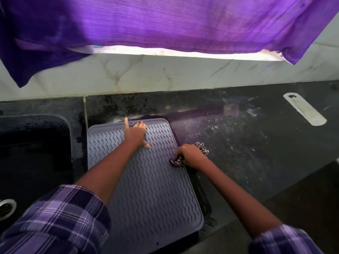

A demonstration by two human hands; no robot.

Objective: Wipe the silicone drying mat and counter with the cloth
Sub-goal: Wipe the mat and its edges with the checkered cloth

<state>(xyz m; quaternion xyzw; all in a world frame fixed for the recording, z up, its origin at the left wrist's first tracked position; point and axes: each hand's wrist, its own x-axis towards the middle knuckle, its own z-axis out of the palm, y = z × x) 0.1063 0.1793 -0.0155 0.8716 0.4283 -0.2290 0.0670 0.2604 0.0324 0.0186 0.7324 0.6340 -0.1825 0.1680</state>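
A grey silicone drying mat (pixel 154 184) with wavy ridges lies on the dark stone counter (pixel 247 147), beside the sink. My left hand (pixel 135 133) presses flat on the mat's far end, fingers spread, holding nothing. My right hand (pixel 190 155) is closed on a dark cloth with white specks (pixel 177 161). The cloth sits at the mat's right edge, partly on the mat and partly on the counter, and one end of it sticks out behind my fingers.
A black sink (pixel 34 153) with a metal drain (pixel 6 208) lies left of the mat. A flat white strip (pixel 304 109) rests on the counter at the far right. A purple curtain (pixel 165 22) hangs over the marble wall tiles (pixel 165 72). The counter shows wet streaks and specks.
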